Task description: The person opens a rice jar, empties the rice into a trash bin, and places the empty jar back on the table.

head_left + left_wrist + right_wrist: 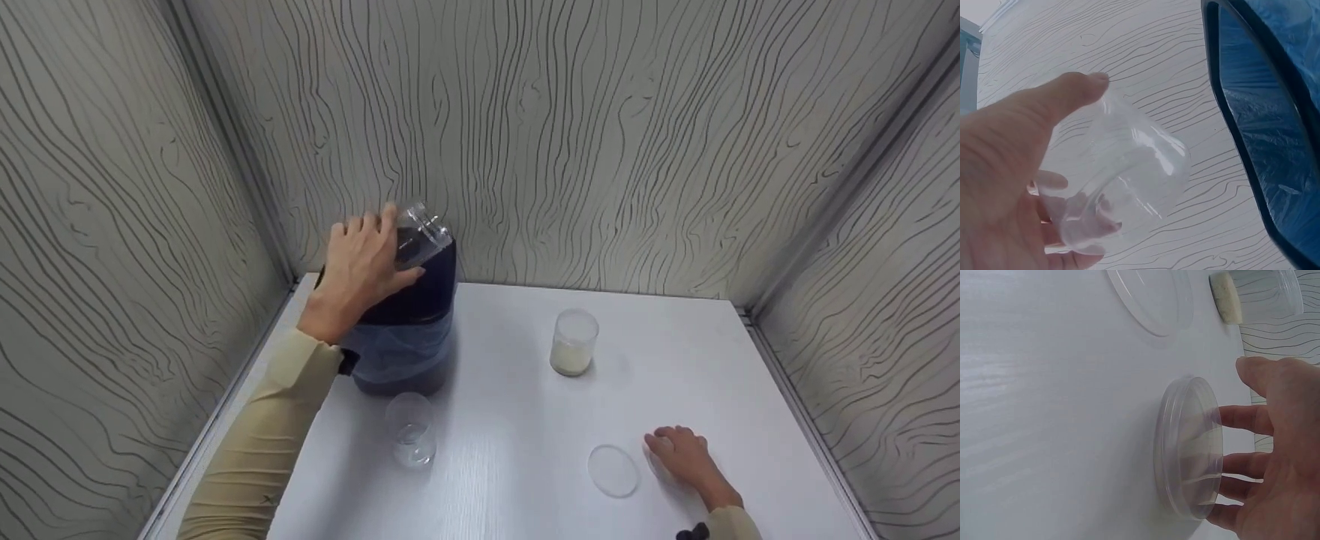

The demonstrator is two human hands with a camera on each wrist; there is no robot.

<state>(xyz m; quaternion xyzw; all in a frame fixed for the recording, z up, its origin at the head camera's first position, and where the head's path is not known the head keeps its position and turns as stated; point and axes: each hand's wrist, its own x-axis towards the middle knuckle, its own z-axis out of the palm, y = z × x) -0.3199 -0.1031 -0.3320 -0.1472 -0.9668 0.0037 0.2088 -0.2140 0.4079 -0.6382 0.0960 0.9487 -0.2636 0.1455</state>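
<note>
My left hand point(358, 262) grips a clear plastic cup point(426, 238), tilted at the top of a dark bin point(405, 349). In the left wrist view, thumb and fingers lie around the cup point(1148, 154); the bin's blue liner point(1258, 129) shows to the right. On the white table, my right hand point(681, 459) is by a clear round lid point(1169, 444). Its fingertips are at that lid's rim, with the thumb point(1255, 371) held apart. Another clear lid point(613, 471) lies just left of this hand.
Behind the lids stands a clear cylindrical container point(574, 341) with pale contents at its bottom. Another clear cup point(411, 431) stands in front of the bin. Wood-patterned panels point(540, 150) enclose the table point(517, 420) at the back and sides.
</note>
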